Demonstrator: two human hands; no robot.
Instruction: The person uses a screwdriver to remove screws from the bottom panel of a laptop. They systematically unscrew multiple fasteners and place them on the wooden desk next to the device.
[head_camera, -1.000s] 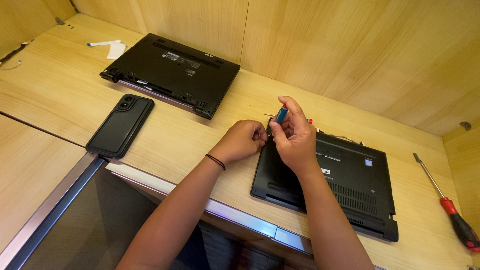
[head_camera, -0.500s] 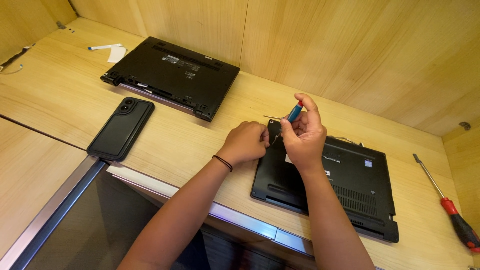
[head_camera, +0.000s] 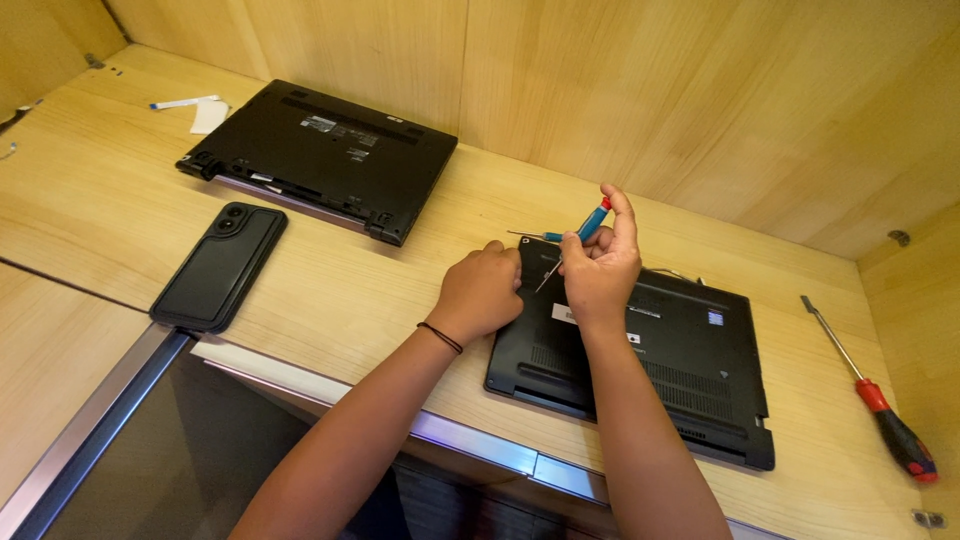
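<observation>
Head view shows me the right hand (head_camera: 600, 268) a little higher than half a second back, the small blue-handled screwdriver (head_camera: 583, 228) now tilted steeper, its thin shaft angling down to the near laptop (head_camera: 650, 360). Fingers pinch the handle, index laid on its red cap. My left hand (head_camera: 480, 292) has barely moved: curled narrow, knuckles up, resting at the near laptop's left rear corner; I cannot tell if it grips anything. That laptop lies bottom-up, matte black plastic with vent slots, its front edge close to the wooden desk (head_camera: 330, 300) lip. To its left is open pale woodgrain, then a black phone (head_camera: 217, 267); a second laptop (head_camera: 320, 155) sits further back-left. Right of it lies a red-handled screwdriver (head_camera: 870, 390).
</observation>
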